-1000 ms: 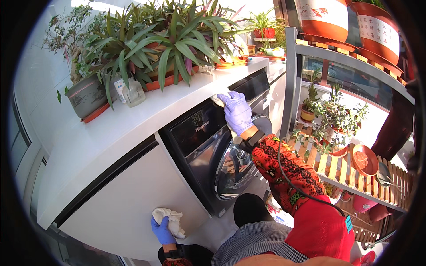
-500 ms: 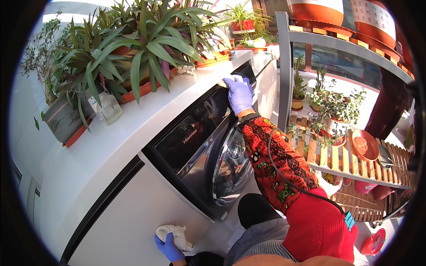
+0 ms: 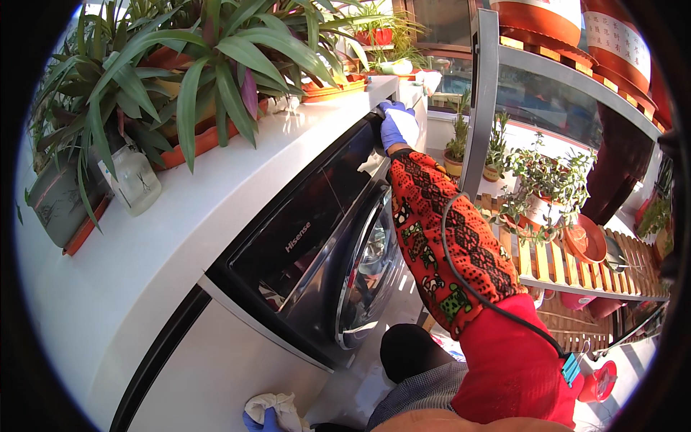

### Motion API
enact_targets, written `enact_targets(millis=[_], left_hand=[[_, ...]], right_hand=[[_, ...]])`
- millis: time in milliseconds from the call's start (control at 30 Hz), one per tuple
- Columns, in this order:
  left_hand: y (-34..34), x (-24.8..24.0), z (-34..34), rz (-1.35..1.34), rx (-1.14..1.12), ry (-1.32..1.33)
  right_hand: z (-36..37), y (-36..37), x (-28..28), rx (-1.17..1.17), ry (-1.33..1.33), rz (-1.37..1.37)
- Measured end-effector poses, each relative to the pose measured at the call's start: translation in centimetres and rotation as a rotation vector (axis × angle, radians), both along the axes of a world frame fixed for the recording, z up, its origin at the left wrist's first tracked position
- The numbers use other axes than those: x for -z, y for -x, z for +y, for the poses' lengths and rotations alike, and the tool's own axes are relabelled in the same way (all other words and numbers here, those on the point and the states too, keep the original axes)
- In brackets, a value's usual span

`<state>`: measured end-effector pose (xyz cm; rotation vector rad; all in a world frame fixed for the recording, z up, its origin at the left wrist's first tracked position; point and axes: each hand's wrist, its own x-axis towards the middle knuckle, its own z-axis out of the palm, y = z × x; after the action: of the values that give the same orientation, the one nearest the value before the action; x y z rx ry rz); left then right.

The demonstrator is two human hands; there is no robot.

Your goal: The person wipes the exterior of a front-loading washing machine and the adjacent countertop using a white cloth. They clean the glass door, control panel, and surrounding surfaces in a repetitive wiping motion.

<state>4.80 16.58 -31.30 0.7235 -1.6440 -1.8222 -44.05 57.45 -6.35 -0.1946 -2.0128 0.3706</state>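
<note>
Farther along the top edge than half a second ago, the gloved right hand (image 3: 399, 126) has reached the far upper corner of the front-load washing machine (image 3: 317, 241). Largest in view, the white countertop (image 3: 169, 230) runs over the machine and over a pale cabinet front (image 3: 230, 360) beside it. The machine's glossy black control panel (image 3: 302, 216) lies along its upper front, just below the counter lip, with the round glass door (image 3: 366, 277) beneath. To the right stands a grey-framed plant rack (image 3: 547, 261) with wooden slats. Long-leaved foliage plants (image 3: 237, 68) crowd the counter, and a clear glass jar (image 3: 134, 183) stands near its outer edge. Low down, against the cabinet front, a bunched white cloth (image 3: 286, 409) spreads above and to the right of the gloved left hand (image 3: 269, 420), whose fingers are closed into its folds. The right fingers bend over the machine's corner, close together; whether they hold anything cannot be told.
</note>
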Motion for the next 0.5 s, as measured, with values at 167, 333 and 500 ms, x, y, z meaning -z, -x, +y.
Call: enact_targets(millis=[167,333,500], left_hand=[[0.1,-0.4,0.2,-0.014,-0.012,-0.066],[0.4,-0.5,0.2,-0.081,-0.071,0.018],[0.2,-0.6,0.4,-0.134,-0.123,0.067]], right_hand=[[0.7,1.8,0.0,0.043,0.062,-0.058],[2.2,4.0,0.2,-0.023,0.184,-0.095],[4.9,7.6,0.0,-0.135,0.335,-0.115]])
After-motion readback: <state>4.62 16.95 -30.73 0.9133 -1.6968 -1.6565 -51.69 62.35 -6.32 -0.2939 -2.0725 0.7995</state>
